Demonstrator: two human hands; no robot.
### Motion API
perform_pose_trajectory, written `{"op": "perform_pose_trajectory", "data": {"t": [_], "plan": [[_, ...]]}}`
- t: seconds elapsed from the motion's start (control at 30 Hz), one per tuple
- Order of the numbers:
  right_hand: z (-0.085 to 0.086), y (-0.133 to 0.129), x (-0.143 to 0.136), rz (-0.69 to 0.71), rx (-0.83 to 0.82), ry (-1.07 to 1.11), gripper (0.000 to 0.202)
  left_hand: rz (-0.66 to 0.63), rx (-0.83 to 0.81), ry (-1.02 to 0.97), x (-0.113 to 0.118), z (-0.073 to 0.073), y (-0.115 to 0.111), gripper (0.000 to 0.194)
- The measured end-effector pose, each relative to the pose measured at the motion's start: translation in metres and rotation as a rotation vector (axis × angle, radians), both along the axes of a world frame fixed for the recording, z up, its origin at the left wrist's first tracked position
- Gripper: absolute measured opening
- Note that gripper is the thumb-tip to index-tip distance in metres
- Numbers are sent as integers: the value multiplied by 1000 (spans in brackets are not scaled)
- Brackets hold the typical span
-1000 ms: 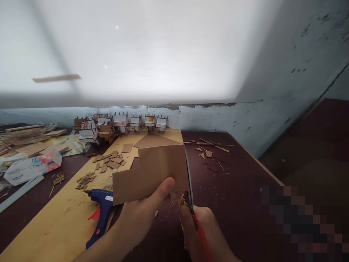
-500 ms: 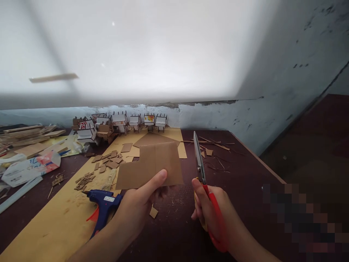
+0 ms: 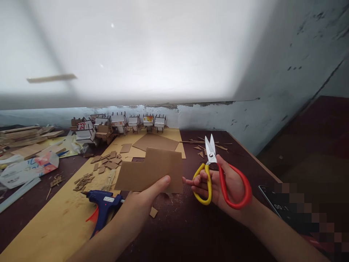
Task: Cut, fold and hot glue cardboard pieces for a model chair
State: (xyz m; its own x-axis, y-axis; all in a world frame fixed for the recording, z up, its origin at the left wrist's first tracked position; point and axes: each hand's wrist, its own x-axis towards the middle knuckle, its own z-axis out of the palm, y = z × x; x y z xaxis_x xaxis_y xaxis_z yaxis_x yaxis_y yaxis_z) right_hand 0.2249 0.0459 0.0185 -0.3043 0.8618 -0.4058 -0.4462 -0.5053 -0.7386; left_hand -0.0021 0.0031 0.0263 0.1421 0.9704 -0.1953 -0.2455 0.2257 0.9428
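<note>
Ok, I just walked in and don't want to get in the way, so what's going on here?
Someone's working with cardboard. Their left hand holds a notched piece of cardboard, and their right hand holds scissors, blades parted and clear of the card. A blue glue gun lies to the left, near small cut pieces on a yellow sheet. Small cardboard models stand at the back.
</note>
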Motion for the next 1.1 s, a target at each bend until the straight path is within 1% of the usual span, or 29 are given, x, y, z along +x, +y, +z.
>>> {"op": "perform_pose_trajectory", "data": {"t": [0.1,0.17,0.27,0.37,0.47,0.53,0.6,0.67,0.73,0.83,0.93,1.0,1.1], "plan": [[-3,0,2,-20,-14,8,69,-57,-33,-11,0,0,1,41],[-5,4,5,-37,-15,-39,67,-69,-50,-49,0,0,2,42],[-6,8,9,-14,14,-141,65,-64,-46,-73,1,0,1,45],[-4,6,7,21,100,-211,57,-61,-5,-81,2,1,0,41],[-5,-3,1,8,203,-220,46,-36,11,-74,3,0,0,35],[-7,-10,-4,9,244,-205,44,-32,-14,-56,2,0,0,31],[-11,-15,-7,16,282,-237,44,-55,-46,-40,2,1,1,24],[-13,-17,-7,-1,320,-355,43,-83,-71,-21,1,2,1,17],[-13,-16,-5,-33,356,-553,40,-98,-83,13,1,2,1,13],[-11,-13,0,-51,466,-833,29,-103,-55,44,2,1,2,10],[-8,-8,4,-13,559,-1037,21,-124,-34,45,1,-2,6,23],[-8,-6,6,16,559,-1162,22,-135,-30,64,0,-4,9,28],[-10,-1,10,3,539,-1327,19,-159,19,63,-1,-4,12,36]]}}
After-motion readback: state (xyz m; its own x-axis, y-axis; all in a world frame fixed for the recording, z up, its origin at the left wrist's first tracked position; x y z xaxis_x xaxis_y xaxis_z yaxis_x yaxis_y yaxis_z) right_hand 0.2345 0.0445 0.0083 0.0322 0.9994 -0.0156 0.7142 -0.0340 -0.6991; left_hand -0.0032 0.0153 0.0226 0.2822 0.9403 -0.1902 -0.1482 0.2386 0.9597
